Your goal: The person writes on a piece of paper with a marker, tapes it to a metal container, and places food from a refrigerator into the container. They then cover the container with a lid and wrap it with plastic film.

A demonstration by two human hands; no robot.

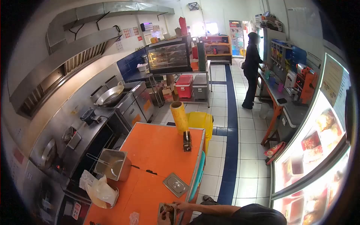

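Note:
Both my hands are at a small metal container near the bottom edge of the orange table. My right hand reaches in from the right, its fingers bent over the container's rim. My left hand is at the container's left part, mostly cut off by the frame. Brownish food shows between them; whether either hand grips it is too small to tell. A metal lid lies just above the container. A crumpled clear plastic piece lies to the left.
A deep metal pan with a strainer and a plastic bag stand on the table's left side. A yellow wrap roll stands near a tape dispenser. A person stands at the right counter. A lit display case is at right.

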